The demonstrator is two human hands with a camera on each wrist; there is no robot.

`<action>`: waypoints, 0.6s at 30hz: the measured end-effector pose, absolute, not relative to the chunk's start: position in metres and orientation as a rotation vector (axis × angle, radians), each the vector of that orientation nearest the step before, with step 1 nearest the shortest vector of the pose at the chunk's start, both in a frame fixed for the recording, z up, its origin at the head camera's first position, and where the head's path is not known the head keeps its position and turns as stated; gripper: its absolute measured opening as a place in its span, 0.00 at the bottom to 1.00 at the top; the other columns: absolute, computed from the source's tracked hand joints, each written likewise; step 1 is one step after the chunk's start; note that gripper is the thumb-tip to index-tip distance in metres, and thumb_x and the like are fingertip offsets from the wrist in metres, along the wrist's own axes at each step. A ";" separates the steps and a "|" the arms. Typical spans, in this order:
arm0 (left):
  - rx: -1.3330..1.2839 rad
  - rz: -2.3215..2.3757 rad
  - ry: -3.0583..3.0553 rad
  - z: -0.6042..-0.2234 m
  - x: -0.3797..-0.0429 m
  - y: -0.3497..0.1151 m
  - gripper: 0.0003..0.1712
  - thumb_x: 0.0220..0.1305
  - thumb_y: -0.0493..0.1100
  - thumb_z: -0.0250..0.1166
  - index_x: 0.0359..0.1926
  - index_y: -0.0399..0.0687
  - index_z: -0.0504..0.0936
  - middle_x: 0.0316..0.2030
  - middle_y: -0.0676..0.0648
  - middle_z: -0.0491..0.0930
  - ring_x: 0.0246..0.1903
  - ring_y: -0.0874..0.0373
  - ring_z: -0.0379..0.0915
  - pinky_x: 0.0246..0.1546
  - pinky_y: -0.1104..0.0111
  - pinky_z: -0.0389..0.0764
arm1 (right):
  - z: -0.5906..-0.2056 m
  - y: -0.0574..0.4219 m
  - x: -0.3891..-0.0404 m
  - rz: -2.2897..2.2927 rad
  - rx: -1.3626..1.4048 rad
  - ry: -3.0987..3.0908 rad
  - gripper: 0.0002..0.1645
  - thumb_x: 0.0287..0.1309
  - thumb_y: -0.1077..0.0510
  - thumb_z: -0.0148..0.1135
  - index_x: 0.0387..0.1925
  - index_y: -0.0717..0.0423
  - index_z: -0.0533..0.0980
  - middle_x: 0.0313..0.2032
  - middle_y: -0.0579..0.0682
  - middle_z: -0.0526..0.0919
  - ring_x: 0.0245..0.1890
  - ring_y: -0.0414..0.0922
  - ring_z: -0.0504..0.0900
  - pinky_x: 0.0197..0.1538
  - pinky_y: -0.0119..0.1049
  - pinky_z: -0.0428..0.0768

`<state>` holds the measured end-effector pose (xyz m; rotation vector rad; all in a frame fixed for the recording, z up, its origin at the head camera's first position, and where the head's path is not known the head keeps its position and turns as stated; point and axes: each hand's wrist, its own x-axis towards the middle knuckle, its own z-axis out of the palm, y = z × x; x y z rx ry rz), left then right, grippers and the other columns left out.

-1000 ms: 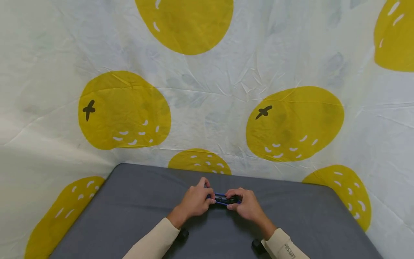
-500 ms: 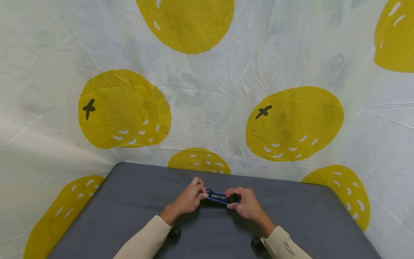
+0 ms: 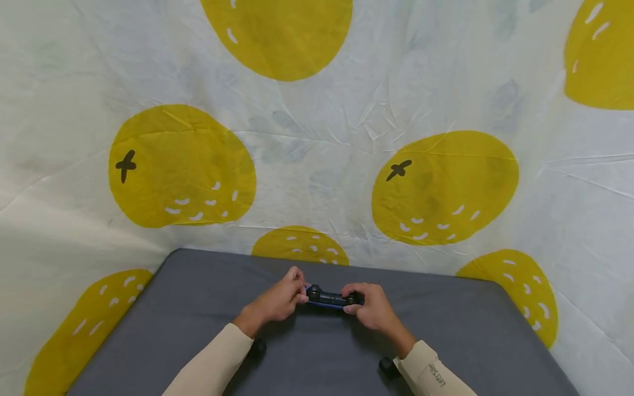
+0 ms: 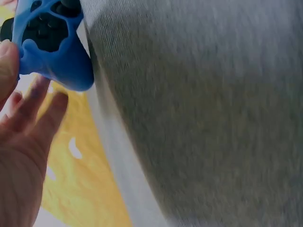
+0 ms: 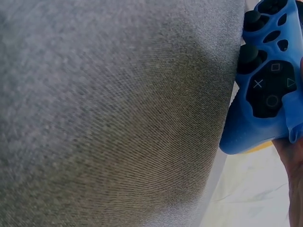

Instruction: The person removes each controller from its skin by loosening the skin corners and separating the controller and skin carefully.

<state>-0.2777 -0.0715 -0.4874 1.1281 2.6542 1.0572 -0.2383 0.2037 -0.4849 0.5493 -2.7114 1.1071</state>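
A black game controller is held between the two hands over the grey surface. A blue rubbery sleeve covers its grips, with cutouts around the sticks and buttons. My left hand pinches the controller's left end; in the left wrist view the thumb presses at the sleeve's edge while other fingers stretch out below. My right hand holds the right end between thumb and fingers. In the right wrist view, a loose fold of sleeve stands out beside the symbol buttons, and most of that hand is hidden.
Under the hands lies a grey cloth-covered table. A white curtain printed with large yellow fruit hangs behind its far edge and along the sides. Black wrist devices sit below both cuffs.
My left hand has moved left and slightly back, uncovering more of the controller's left end. The controller has shifted a little left and turned, so its stick side shows more darkly. The right hand keeps its hold.
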 end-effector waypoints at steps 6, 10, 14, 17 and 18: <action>1.132 0.794 2.788 -0.489 -0.281 -0.076 0.10 0.77 0.40 0.60 0.34 0.49 0.78 0.41 0.50 0.61 0.38 0.61 0.67 0.36 0.70 0.67 | -0.483 0.202 -0.236 1.130 0.525 -2.728 0.15 0.51 0.68 0.78 0.37 0.46 0.87 0.46 0.46 0.91 0.49 0.52 0.87 0.52 0.45 0.85; 1.034 0.571 2.884 -0.492 -0.283 -0.077 0.10 0.77 0.46 0.61 0.34 0.53 0.79 0.40 0.51 0.62 0.37 0.58 0.58 0.33 0.68 0.63 | -0.482 0.201 -0.236 1.117 0.524 -2.731 0.15 0.51 0.68 0.78 0.37 0.46 0.87 0.46 0.46 0.91 0.49 0.52 0.86 0.52 0.45 0.84; 0.983 0.558 2.888 -0.496 -0.286 -0.078 0.11 0.75 0.47 0.64 0.33 0.52 0.82 0.38 0.52 0.65 0.37 0.57 0.60 0.35 0.66 0.68 | -0.482 0.201 -0.236 1.111 0.519 -2.731 0.15 0.51 0.68 0.78 0.37 0.47 0.87 0.46 0.46 0.91 0.49 0.51 0.86 0.52 0.44 0.84; 0.937 0.722 2.874 -0.496 -0.288 -0.079 0.12 0.70 0.48 0.70 0.31 0.48 0.83 0.36 0.51 0.69 0.36 0.57 0.64 0.39 0.65 0.72 | -0.482 0.199 -0.235 1.123 0.519 -2.722 0.14 0.51 0.68 0.78 0.37 0.48 0.87 0.46 0.47 0.91 0.49 0.52 0.86 0.53 0.46 0.84; 0.888 0.785 2.877 -0.496 -0.288 -0.079 0.14 0.65 0.48 0.74 0.30 0.46 0.82 0.35 0.50 0.70 0.35 0.57 0.65 0.39 0.66 0.72 | -0.482 0.200 -0.235 1.126 0.522 -2.722 0.14 0.51 0.68 0.78 0.37 0.48 0.87 0.46 0.47 0.91 0.49 0.52 0.86 0.53 0.46 0.84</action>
